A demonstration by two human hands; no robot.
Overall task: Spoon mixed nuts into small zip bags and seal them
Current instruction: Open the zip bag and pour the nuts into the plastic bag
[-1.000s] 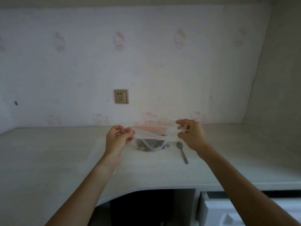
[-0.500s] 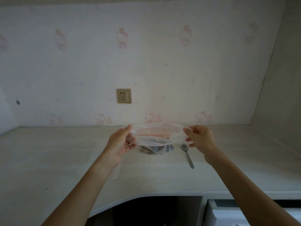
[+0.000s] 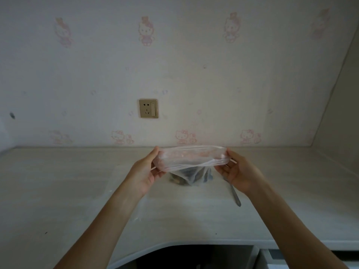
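I hold the bag [image 3: 191,158] by its ends, left hand [image 3: 144,172] and right hand [image 3: 236,171] each pinching one. Its mouth gapes between them above the counter [image 3: 58,191]. A spoon [image 3: 235,195] lies under my right hand.

Spoon [image 3: 234,193] bowl behind right hand [image 3: 238,172]

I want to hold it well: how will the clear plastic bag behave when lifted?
Probably floppy: the bag sags and wrinkles between the left hand and right hand. Likely bottom-heavy, since dark contents hang low. The thin film may slip.
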